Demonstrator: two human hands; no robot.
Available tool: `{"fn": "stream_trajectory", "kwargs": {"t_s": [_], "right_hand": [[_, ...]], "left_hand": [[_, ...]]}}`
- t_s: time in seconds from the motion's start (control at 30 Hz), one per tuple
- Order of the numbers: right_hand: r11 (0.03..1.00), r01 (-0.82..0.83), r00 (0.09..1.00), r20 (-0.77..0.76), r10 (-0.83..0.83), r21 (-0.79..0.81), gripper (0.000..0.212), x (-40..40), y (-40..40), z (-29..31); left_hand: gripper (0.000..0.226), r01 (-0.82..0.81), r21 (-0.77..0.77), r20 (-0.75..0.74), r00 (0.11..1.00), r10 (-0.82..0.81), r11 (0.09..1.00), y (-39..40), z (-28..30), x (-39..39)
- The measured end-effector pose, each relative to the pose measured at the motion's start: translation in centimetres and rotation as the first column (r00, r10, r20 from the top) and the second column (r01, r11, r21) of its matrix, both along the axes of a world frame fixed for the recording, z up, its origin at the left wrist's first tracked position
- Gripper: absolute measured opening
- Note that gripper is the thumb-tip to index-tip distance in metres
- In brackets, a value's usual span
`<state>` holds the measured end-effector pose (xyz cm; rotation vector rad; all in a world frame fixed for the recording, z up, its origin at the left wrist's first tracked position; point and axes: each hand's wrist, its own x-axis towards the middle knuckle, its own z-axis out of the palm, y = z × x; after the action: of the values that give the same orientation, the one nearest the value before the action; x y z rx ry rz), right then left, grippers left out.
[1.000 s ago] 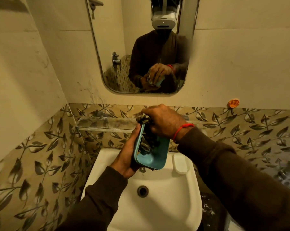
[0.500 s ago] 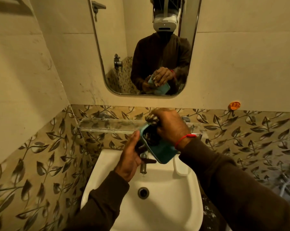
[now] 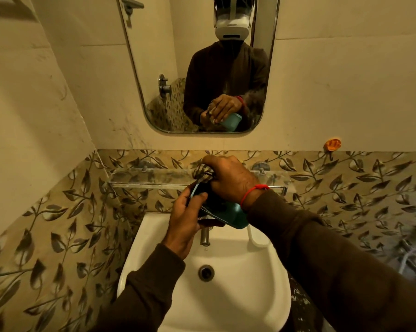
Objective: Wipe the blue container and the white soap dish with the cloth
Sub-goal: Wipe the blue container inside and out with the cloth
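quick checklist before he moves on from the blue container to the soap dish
1. Left hand grips the blue container: ok.
2. Right hand holds the cloth against it: ok.
3. Container over the sink, so a drop lands in the basin: ok.
4. Container wiped clean: cannot tell, hands and cloth cover it.
5. White soap dish within reach on the sink's right rim: ok.
6. Soap dish wiped: cannot tell.
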<state>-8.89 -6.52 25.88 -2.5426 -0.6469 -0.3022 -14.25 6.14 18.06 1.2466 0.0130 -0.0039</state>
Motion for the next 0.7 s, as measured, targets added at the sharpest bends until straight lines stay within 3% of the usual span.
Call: {"fn": "stream_trajectory", "kwargs": {"t_s": [0.1, 0.23, 0.37, 0.43, 0.5, 0.6, 0.7], "right_hand": [[0.994, 0.067, 0.998, -0.018, -0.066, 0.087, 0.029, -0.1, 0.0, 0.3], [0.987, 0.153, 0.988, -0.044, -0.150, 0.051, 0.028, 0.0, -1.4, -0.1], [0.984, 0.151, 0.986, -0.054, -0.157, -0.098, 0.029, -0.1, -1.6, 0.0], [0.964, 0.125, 0.991, -0.020, -0.133, -0.233, 0.033, -0.3, -1.7, 0.2], [0.921, 0.084, 0.996, 0.036, -0.077, -0.381, 0.035, -0.6, -1.8, 0.2], [0.858, 0.024, 0.995, 0.093, 0.028, -0.513, 0.032, -1.0, -0.7, -0.6], [0.880, -0.012, 0.990, 0.117, 0.077, -0.476, 0.036, -0.9, 0.5, -1.3]], "left_hand": [[0.034, -0.092, -0.146, 0.002, 0.996, 0.094, 0.985, 0.0, -0.3, 0.0], [0.044, -0.203, -0.282, 0.013, 0.977, 0.215, 0.938, 1.3, -0.8, 0.2], [0.044, -0.112, -0.358, -0.069, 0.993, 0.094, 0.927, 1.3, -1.5, -0.2], [0.042, -0.042, -0.195, -0.137, 0.990, 0.015, 0.980, 1.6, -1.3, -0.2], [0.040, 0.030, 0.135, -0.145, 0.989, -0.010, 0.990, 2.1, -0.9, 0.1], [0.049, 0.065, 0.464, -0.076, 0.997, -0.034, 0.883, 2.3, 0.0, 1.2], [0.055, 0.034, 0.723, 0.036, 0.996, -0.086, 0.690, 1.8, 0.5, 2.3]]}}
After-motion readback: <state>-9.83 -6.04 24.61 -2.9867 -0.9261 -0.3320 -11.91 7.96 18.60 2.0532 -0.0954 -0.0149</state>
